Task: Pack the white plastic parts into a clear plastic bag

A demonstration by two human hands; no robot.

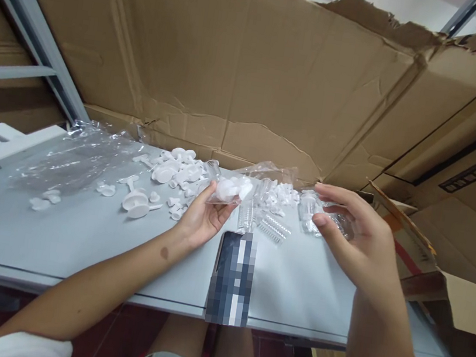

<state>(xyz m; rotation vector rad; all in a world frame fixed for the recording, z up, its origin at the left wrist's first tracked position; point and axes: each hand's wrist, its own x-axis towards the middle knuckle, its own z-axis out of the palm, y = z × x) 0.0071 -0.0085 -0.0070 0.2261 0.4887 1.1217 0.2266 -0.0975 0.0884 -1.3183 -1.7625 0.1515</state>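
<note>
My left hand [207, 217] is closed on a small clear plastic bag [227, 193] with white plastic parts in it, held above the table. My right hand [358, 237] is raised on the right side, its thumb and fingers apart, over clear plastic pieces [310, 212]. No held thing shows between those fingers. Ribbed, spring-like clear pieces [274, 227] lie between the two hands. Behind them is a heap of small white parts [282, 196]. Larger white plastic pieces with round discs [137, 204] lie left of my left hand.
A phone [226, 259], partly blurred out, lies at the front edge of the grey table [112, 255]. A crumpled clear plastic sheet [76, 159] covers the back left. Tall cardboard [237, 60] walls the back, and an open carton [439, 289] stands at the right.
</note>
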